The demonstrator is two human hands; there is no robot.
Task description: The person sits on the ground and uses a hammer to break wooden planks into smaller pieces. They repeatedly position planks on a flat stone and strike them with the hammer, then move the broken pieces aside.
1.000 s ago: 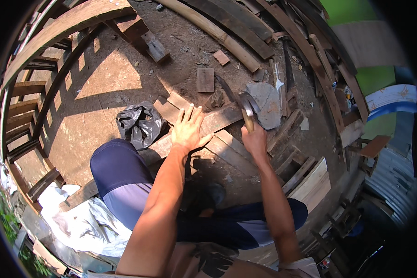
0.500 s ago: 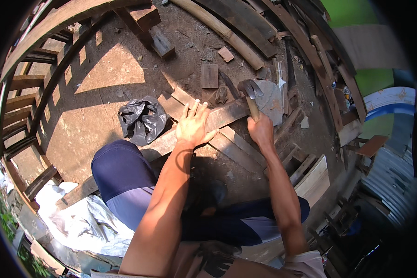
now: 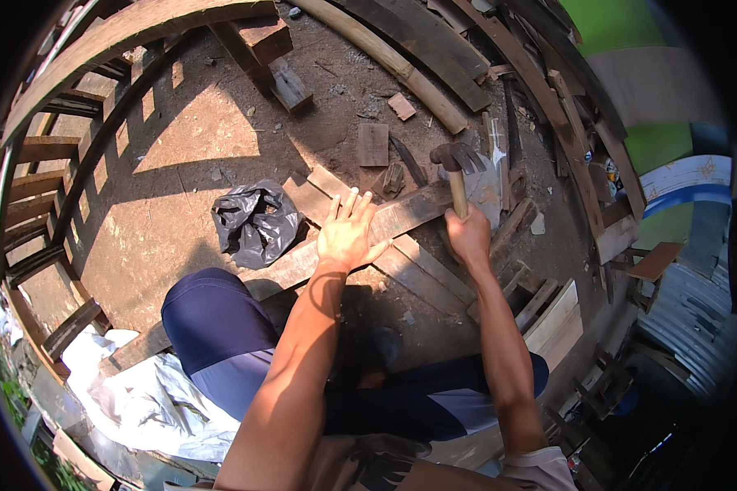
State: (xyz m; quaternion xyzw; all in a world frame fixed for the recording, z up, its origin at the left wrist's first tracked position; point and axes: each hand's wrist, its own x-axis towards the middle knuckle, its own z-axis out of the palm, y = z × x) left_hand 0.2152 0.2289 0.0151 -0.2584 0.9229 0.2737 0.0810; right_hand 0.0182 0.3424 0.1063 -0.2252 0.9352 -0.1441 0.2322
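Note:
My left hand (image 3: pixel 347 232) lies flat with spread fingers on a long wooden plank (image 3: pixel 405 209) that runs slantwise in front of me. Beneath that plank, other boards (image 3: pixel 427 274) cross it at an angle. In my right hand (image 3: pixel 469 236) is a claw hammer (image 3: pixel 458 176), gripped by its light wooden handle. The dark metal head is up, close to the plank's far right end and over a flat grey stone (image 3: pixel 485 192). Left of my left hand sits a black plastic bag (image 3: pixel 256 222), its top open; what it holds cannot be made out.
A wooden frame with slats (image 3: pixel 47 150) curves along the left. Long planks (image 3: pixel 418 45) and a round pole (image 3: pixel 389 61) lie at the back. Small wood blocks (image 3: pixel 373 145) are on the dirt ground. White sheeting (image 3: pixel 160 401) lies by my left knee; corrugated metal (image 3: pixel 692 315) is at right.
The hammer's head has tilted a little and shifted slightly right with my right hand. My left hand stays on the plank. The whole view has moved slightly.

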